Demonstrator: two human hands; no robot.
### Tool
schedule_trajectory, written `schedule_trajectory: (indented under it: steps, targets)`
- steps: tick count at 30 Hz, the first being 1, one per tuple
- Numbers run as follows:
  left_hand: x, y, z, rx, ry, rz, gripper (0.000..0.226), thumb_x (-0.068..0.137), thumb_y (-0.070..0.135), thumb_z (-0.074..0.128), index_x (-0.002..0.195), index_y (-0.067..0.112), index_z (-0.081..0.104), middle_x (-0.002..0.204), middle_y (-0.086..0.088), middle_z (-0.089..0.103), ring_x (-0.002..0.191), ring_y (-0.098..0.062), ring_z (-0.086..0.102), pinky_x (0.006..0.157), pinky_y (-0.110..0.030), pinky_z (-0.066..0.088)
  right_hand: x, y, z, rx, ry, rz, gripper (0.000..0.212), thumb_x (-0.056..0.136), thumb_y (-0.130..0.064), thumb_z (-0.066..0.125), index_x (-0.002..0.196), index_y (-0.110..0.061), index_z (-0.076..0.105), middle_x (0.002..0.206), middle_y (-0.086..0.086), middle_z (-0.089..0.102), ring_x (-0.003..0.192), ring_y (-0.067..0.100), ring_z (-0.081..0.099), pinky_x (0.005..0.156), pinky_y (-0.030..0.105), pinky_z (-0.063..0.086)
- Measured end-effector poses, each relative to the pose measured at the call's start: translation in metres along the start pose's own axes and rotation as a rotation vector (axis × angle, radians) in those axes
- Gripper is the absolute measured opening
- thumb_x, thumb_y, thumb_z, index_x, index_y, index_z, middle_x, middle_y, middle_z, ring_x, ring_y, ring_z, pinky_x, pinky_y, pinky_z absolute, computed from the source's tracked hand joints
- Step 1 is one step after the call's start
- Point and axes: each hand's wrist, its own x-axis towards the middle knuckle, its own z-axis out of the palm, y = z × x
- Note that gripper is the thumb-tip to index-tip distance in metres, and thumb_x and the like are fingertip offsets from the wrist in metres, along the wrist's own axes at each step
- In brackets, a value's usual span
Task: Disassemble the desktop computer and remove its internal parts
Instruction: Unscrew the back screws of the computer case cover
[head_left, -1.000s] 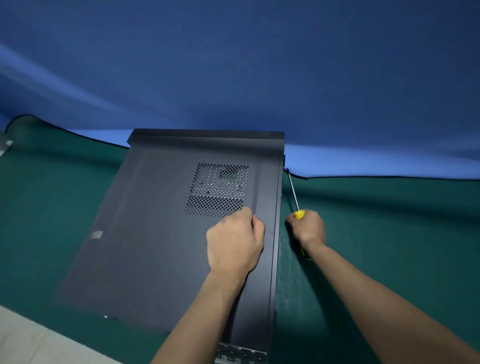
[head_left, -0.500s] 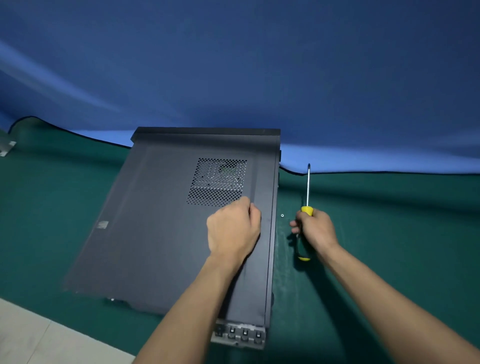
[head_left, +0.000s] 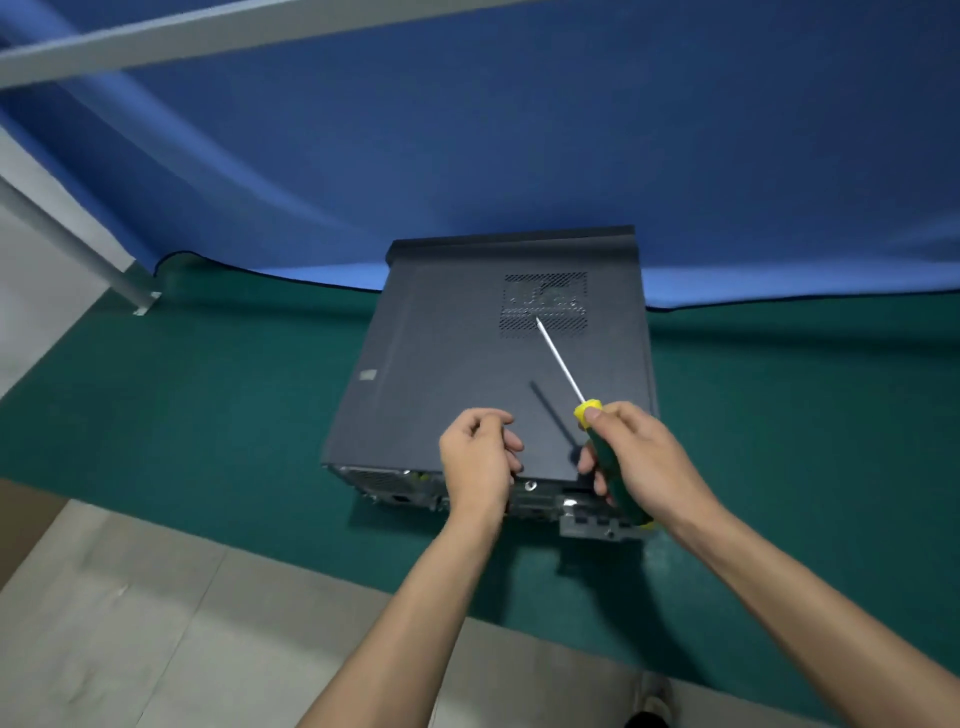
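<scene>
The black desktop computer case (head_left: 457, 374) lies on its side on the green mat (head_left: 208, 405), rear ports facing me. Its side panel has a perforated vent (head_left: 545, 304). My right hand (head_left: 649, 462) grips the green-and-yellow handle of a screwdriver (head_left: 561, 358); the shaft points up and left over the panel. My left hand (head_left: 478, 457) is at the panel's rear edge with fingers curled, just left of a silver screw (head_left: 530, 486). I see nothing held in it.
A blue cloth (head_left: 519, 130) hangs behind the mat. A grey metal post (head_left: 78, 249) slants down to the floor at the left. Pale floor tiles (head_left: 156, 623) lie in front of the mat, and a shoe (head_left: 652, 701) shows at the bottom.
The case now faces me with its rear end. My right hand lifted the screwdriver from the mat beside the case to above the panel. My left hand moved from the panel top to its rear edge.
</scene>
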Motion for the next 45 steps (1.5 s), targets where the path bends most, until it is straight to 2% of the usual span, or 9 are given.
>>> schedule_trajectory:
  steps: [5,8,11,14,17,23,29,39,45]
  targets:
    - [-0.019,-0.026,-0.064,-0.076,-0.015,-0.193,0.024,0.089,-0.001,0.040,0.080,0.006,0.061,0.062,-0.007,0.059,0.039,-0.010,0.048,0.035,-0.019,0.038,-0.045,0.020,0.062,-0.070,-0.021,0.054,0.026,0.095,-0.034,0.051,0.084,-0.011,0.055,0.068,0.001,0.065,0.044,0.016,0.053,0.048,0.027,0.039]
    - [-0.022,-0.039,-0.086,-0.126,-0.097,-0.278,0.025,0.091,-0.002,0.037,0.090,0.004,0.061,0.077,-0.011,0.066,0.059,-0.015,0.061,0.047,-0.023,0.052,-0.065,0.034,0.089,-0.121,0.005,0.115,0.027,0.096,-0.032,0.050,0.082,-0.010,0.057,0.065,0.001,0.061,0.043,0.016,0.051,0.046,0.026,0.039]
    - [-0.021,-0.045,-0.094,-0.218,-0.159,-0.329,0.026,0.093,-0.004,0.034,0.099,0.002,0.059,0.090,-0.015,0.067,0.076,-0.022,0.066,0.062,-0.028,0.057,-0.080,0.045,0.107,-0.165,0.019,0.176,0.032,0.097,-0.031,0.047,0.086,-0.004,0.059,0.061,0.002,0.060,0.041,0.017,0.050,0.043,0.025,0.038]
    - [-0.014,-0.043,-0.097,-0.400,-0.148,-0.371,0.021,0.097,0.003,0.037,0.095,0.002,0.057,0.085,-0.016,0.068,0.073,-0.025,0.067,0.062,-0.032,0.058,-0.086,0.053,0.121,-0.203,0.002,0.210,0.038,0.097,-0.033,0.045,0.086,0.000,0.060,0.060,0.005,0.060,0.044,0.021,0.051,0.048,0.028,0.039]
    - [-0.006,-0.040,-0.105,-0.510,-0.166,-0.393,0.018,0.097,0.008,0.041,0.095,-0.001,0.056,0.079,-0.018,0.071,0.067,-0.028,0.070,0.053,-0.032,0.057,-0.085,0.057,0.132,-0.224,-0.008,0.204,0.040,0.098,-0.033,0.044,0.086,0.001,0.060,0.061,0.007,0.060,0.044,0.021,0.051,0.049,0.029,0.039]
    - [0.002,-0.042,-0.112,-0.349,-0.127,-0.302,0.016,0.096,0.009,0.048,0.107,-0.002,0.055,0.068,-0.011,0.069,0.047,-0.017,0.063,0.046,-0.025,0.052,-0.082,0.062,0.150,-0.171,-0.013,0.240,0.042,0.098,-0.032,0.044,0.084,0.005,0.059,0.061,0.016,0.059,0.046,0.024,0.050,0.047,0.028,0.037]
    - [0.002,-0.046,-0.110,-0.312,-0.099,-0.258,0.022,0.097,0.008,0.047,0.118,0.000,0.049,0.074,-0.010,0.069,0.045,-0.015,0.061,0.041,-0.023,0.049,-0.085,0.067,0.156,-0.082,0.014,0.254,0.036,0.099,-0.027,0.044,0.081,0.001,0.058,0.054,0.003,0.055,0.038,0.020,0.046,0.040,0.023,0.036]
    - [0.005,-0.043,-0.110,-0.249,-0.068,-0.228,0.023,0.096,0.009,0.050,0.116,-0.002,0.053,0.072,-0.008,0.070,0.045,-0.014,0.062,0.040,-0.022,0.048,-0.087,0.060,0.162,0.077,-0.030,0.289,0.032,0.101,-0.025,0.040,0.080,-0.007,0.057,0.058,0.005,0.052,0.037,0.016,0.043,0.038,0.022,0.036]
    - [0.006,-0.041,-0.112,-0.146,-0.056,-0.200,0.021,0.096,0.008,0.051,0.115,0.000,0.055,0.074,-0.009,0.069,0.045,-0.013,0.062,0.039,-0.022,0.048,-0.089,0.065,0.168,0.443,-0.119,0.403,0.035,0.101,-0.027,0.039,0.080,-0.004,0.056,0.054,0.006,0.048,0.036,0.016,0.040,0.038,0.021,0.033]
